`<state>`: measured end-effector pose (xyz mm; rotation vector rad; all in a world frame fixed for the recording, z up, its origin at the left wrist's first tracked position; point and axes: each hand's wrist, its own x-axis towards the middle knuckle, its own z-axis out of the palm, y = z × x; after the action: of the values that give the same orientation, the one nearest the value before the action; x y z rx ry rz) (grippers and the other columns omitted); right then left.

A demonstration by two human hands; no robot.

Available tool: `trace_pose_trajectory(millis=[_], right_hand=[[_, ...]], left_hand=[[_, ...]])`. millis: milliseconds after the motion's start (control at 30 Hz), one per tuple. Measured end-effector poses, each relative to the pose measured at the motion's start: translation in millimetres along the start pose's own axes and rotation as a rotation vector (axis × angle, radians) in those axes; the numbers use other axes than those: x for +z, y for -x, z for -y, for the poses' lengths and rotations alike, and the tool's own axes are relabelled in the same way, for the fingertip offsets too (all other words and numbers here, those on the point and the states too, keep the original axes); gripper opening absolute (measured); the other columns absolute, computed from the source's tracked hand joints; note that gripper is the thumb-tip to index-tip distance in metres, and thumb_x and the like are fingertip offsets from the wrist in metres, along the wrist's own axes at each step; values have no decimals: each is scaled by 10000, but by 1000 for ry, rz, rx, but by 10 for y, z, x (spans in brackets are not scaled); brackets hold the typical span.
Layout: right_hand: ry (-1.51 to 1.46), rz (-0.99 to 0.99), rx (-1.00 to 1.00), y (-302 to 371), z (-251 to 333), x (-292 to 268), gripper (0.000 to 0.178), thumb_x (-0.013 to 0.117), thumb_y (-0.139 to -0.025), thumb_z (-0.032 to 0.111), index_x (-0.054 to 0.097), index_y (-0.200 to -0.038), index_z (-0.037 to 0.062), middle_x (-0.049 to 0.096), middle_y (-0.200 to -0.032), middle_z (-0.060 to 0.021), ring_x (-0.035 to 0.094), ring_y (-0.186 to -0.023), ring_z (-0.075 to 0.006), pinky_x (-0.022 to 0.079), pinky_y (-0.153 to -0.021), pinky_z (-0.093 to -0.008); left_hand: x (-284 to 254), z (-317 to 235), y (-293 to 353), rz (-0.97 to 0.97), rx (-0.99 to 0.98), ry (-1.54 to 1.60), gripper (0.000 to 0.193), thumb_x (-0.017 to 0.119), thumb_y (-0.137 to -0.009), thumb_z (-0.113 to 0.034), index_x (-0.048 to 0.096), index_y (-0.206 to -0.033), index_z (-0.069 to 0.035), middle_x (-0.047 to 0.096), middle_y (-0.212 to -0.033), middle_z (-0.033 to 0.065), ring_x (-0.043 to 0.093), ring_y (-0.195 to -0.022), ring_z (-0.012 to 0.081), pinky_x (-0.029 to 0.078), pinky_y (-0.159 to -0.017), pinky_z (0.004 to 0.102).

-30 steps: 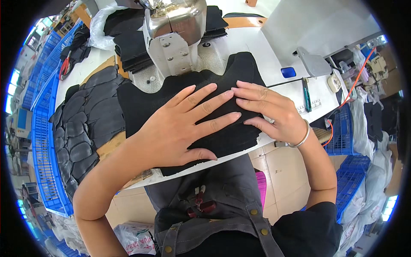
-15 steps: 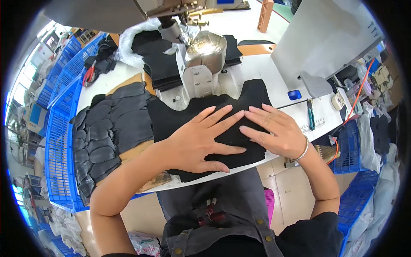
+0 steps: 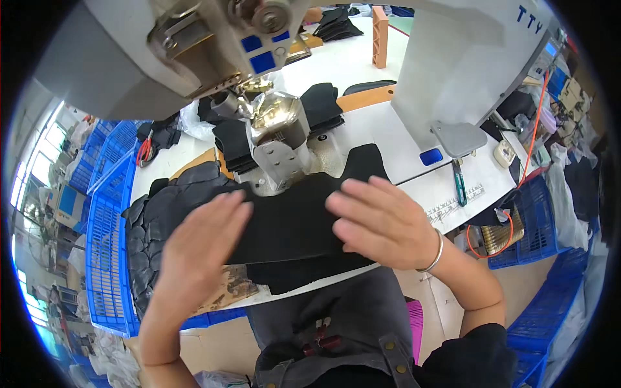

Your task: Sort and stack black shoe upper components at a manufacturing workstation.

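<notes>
Since a half-second ago, the flat, open left hand (image 3: 204, 242) and right hand (image 3: 383, 223) have parted, exposing the middle of the black fabric panel (image 3: 291, 223) on the tabletop (image 3: 369, 136).

The worktop (image 3: 367, 149)'s plain white, with solid black cloth (image 3: 291, 226) along its front edge. Charcoal pieces (image 3: 143, 242) by the left edge make a kinda fish-scale pattern. Crates (image 3: 107, 249) past that edge: blue, gridded. Scissor handles (image 3: 145, 153) near there are red, cutter (image 3: 460, 185) toward the right edge's teal.
</notes>
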<state>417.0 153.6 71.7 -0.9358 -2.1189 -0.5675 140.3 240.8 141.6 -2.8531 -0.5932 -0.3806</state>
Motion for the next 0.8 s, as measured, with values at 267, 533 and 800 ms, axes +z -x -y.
trace_pose_trajectory(millis=[267, 533, 800], right_hand=[[-139, -220, 640, 829, -217, 112, 577, 614, -735, -51, 442, -1285, -22, 522, -1270, -218, 521, -1113, -394, 406, -969, -420], [-249, -73, 777, 886, -306, 137, 529, 593, -808, 5, 423, -1308, -22, 461, -1324, -217, 476, -1177, -381, 381, -998, -402], [-408, -61, 895, 855, -278, 145, 438, 578, -857, 58, 459, -1272, -19, 507, -1255, -221, 505, -1140, -383, 404, -975, -385]], left_hand=[[-214, 1100, 423, -159, -581, -124, 540, 422, -801, 127, 500, -1307, -44, 561, -1249, 195, 547, -1154, 335, 412, -984, 369], [1145, 1239, -1162, -184, -212, 186, 440, 509, -877, -103, 512, -1317, -111, 620, -1126, 134, 592, -1035, 296, 453, -894, 368], [1697, 1772, -934, 391, -184, -123, 579, 534, -857, -112, 371, -1413, -112, 515, -1315, 112, 508, -1180, 267, 399, -999, 360]])
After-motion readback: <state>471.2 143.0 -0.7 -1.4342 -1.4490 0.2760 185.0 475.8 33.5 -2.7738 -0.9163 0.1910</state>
